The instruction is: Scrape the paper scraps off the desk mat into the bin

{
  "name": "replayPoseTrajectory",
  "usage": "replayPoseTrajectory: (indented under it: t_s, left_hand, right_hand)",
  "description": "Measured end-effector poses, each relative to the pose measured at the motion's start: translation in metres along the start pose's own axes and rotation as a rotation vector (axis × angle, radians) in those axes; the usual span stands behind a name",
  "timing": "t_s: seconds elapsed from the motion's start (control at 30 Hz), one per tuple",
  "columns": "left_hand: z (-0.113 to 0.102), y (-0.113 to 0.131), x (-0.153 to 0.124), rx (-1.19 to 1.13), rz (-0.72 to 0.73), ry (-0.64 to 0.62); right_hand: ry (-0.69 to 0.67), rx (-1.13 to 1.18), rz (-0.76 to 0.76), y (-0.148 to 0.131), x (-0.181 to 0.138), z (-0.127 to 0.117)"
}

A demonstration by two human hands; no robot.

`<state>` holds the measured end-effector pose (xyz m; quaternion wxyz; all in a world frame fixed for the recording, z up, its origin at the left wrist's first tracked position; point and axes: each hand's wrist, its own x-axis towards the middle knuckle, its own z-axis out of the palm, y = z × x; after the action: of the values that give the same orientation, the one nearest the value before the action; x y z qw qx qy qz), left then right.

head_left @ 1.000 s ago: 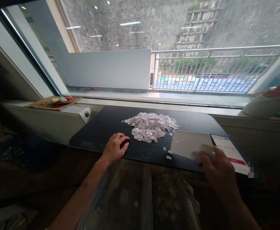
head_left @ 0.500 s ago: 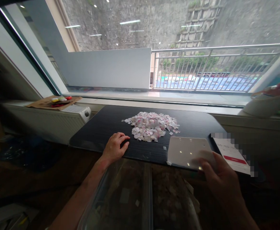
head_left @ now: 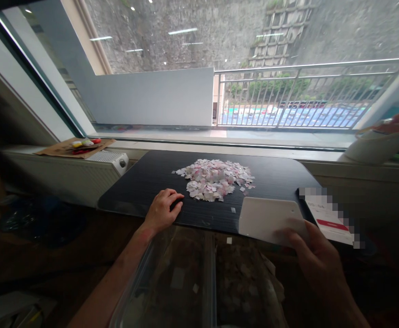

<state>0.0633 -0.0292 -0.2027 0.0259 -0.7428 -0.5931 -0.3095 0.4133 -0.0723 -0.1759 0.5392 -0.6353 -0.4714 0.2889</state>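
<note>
One reading is partly legible: the phone, right of the table, shows grey digits on its white screen, of which only "04" can be made out, the rest being blurred or pixelated. The red bar below bears no readable wording. Marks on the banner outside are illegible.

On your worktop, the paper pile lies beyond and right of your left hand; the phone is right of the scraper, the radiator left.
</note>
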Motion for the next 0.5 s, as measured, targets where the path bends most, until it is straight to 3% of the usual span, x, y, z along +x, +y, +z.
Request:
replayPoseTrajectory:
  t_s: [0.2, 0.37, 0.5]
  left_hand:
    - [-0.001, 0.0, 0.002, 0.01, -0.002, -0.02]
    - [-0.01, 0.007, -0.003, 0.013, 0.036, -0.089]
    - [-0.026, 0.036, -0.028, 0.042, 0.129, -0.168]
  right_hand:
    - [-0.039, -0.029, -0.063, 0.003, 0.008, -0.001]
    - [-0.206, -0.109, -0.295, 0.032, -0.006, -0.014]
    - [-0.278, -0.236, -0.525, 0.059, -0.026, -0.028]
